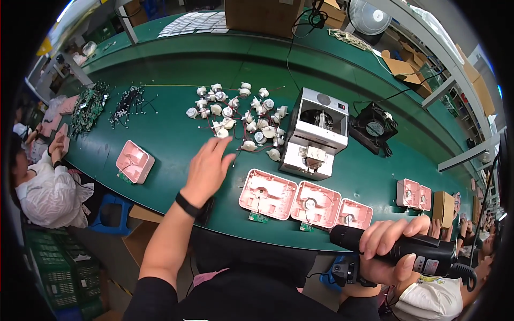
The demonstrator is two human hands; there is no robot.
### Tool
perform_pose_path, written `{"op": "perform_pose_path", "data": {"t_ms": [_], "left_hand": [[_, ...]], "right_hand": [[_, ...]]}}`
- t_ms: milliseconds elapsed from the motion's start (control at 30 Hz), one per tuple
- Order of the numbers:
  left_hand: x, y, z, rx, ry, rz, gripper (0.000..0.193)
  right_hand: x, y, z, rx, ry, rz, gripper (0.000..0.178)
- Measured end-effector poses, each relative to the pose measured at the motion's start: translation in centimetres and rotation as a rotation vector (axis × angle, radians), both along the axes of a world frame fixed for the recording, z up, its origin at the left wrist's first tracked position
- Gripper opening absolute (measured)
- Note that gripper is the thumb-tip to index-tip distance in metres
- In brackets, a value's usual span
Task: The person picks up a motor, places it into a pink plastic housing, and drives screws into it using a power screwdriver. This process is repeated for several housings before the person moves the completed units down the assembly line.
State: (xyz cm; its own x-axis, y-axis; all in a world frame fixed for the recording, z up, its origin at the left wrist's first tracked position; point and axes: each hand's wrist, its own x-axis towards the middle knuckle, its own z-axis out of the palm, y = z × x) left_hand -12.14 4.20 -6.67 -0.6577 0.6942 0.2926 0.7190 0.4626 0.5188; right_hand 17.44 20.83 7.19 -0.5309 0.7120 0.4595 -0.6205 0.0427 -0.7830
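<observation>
On the green workbench (pixel 171 174) stands a silver machine (pixel 320 136), three pink shells (pixel 326 206) before it. The right hand (pixel 390 238) wraps a black power tool (pixel 428 249) at the bench's near edge; the left hand (pixel 208 167), fingers extended, nears white round parts (pixel 261 123). The tool carries a pale label (pixel 430 266) (print too small to read).

Illegible label (pixel 430 266) on black handheld tool (pixel 426 247)

Black tool (pixel 431 247) sideways — white motors (pixel 227 112) scattered
</observation>
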Motion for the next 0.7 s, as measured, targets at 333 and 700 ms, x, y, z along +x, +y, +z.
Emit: {"op": "perform_pose_path", "data": {"t_ms": [333,700], "left_hand": [[-4.7,0.0,-3.4,-0.055,0.088,0.125,0.04],[1.3,-5.6,-2.5,0.467,-1.226,0.136,0.032]], "right_hand": [[-0.8,-0.4,-0.4,0.098,0.002,0.042,0.045],[-1.5,-1.5,-0.2,-0.081,-0.098,0.102,0.059]]}}
